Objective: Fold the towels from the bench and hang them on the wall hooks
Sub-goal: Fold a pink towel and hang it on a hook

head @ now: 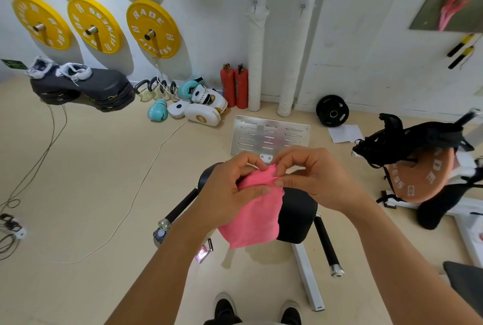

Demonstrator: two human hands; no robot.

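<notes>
A pink towel [254, 216] hangs in the air in front of me, above the black padded end of a bench [298, 216]. My left hand [230, 188] grips its upper edge from the left, thumb across the cloth. My right hand [311, 175] pinches the same bunched top edge from the right, so both hands meet at the towel's top. The lower part of the towel drops freely below them. Two small metal wall hooks [255, 5] [302, 9] are fixed to the white wall ahead, both bare.
A slotted metal plate [270, 135] lies on the floor beyond the bench. Red extinguishers [234, 86], boxing gloves and pads [201, 105] line the wall. A black weight plate [332, 111] leans right of the wrapped pipes. A brown plate with black straps [420, 175] sits at right. Cables cross the floor at left.
</notes>
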